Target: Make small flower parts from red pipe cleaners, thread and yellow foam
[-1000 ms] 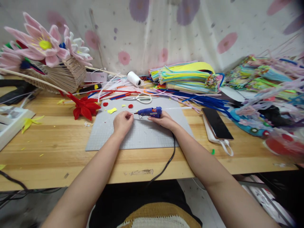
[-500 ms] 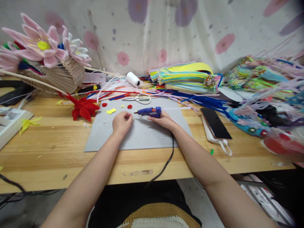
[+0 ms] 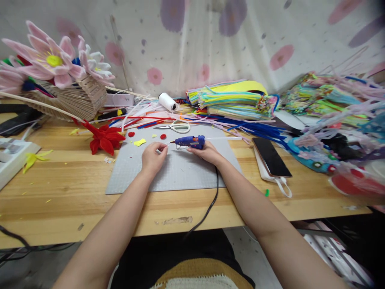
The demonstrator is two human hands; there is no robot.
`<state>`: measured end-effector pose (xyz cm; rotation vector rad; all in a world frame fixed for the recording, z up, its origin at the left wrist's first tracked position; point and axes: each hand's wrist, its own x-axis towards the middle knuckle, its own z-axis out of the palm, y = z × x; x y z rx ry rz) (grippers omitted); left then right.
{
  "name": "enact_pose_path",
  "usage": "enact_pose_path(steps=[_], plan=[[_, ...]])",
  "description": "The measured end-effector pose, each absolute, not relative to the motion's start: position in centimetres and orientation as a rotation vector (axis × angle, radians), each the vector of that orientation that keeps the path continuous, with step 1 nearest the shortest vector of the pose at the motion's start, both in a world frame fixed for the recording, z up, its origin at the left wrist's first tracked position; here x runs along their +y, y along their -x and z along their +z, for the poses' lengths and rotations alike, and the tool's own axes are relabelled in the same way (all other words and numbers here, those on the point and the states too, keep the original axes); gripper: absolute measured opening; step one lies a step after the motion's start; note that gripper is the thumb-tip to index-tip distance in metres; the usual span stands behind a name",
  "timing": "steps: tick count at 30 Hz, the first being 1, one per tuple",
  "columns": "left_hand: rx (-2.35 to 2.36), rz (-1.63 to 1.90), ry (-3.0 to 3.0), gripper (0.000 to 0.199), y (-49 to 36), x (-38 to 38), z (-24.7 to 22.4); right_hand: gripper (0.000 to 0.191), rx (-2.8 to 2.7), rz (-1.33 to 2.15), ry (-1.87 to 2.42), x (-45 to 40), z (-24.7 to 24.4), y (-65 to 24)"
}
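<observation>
My right hand [image 3: 206, 151] is wrapped round a blue glue gun [image 3: 190, 141], with a clear glue stick [image 3: 224, 138] jutting from its back end. The gun's nozzle points left. Close to that tip, the fingers of my left hand [image 3: 154, 157] are pinched together; what they hold, if anything, is too small to make out. Both hands are over a grey cutting mat [image 3: 186, 176]. Beyond them on the mat lie a yellow scrap [image 3: 140, 142], two small red discs, one of them a red disc [image 3: 163, 136] near my left fingers, and scissors [image 3: 180, 127] with pale handles.
A red fuzzy flower [image 3: 106, 138] lies left of the mat, near a yellow petal piece [image 3: 33, 159]. Bundled pipe cleaners [image 3: 234, 100] and a white thread spool [image 3: 167, 102] line the back. On the right is a phone [image 3: 272, 156]. The gun's black cord [image 3: 207, 210] crosses the table's front edge.
The view has shifted slightly. Both hands stay in nearly the same place, with the glue gun's nozzle still beside my left fingertips.
</observation>
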<state>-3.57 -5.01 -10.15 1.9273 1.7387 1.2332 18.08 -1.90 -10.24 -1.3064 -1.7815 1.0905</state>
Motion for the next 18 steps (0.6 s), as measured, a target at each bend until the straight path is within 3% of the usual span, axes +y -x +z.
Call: enact_pose_path(steps=[8,18], plan=[[1.638,1.35,-1.787,0.012,3.5,-4.9,-10.2,0.039,-1.564,0.977,1.406,-1.8,-9.4,-19.1],[1.767,1.617,-1.6,0.014,5.8,-4.1,-9.7,0.053,-1.429,0.465,1.872,0.8,-11.2,-22.7]])
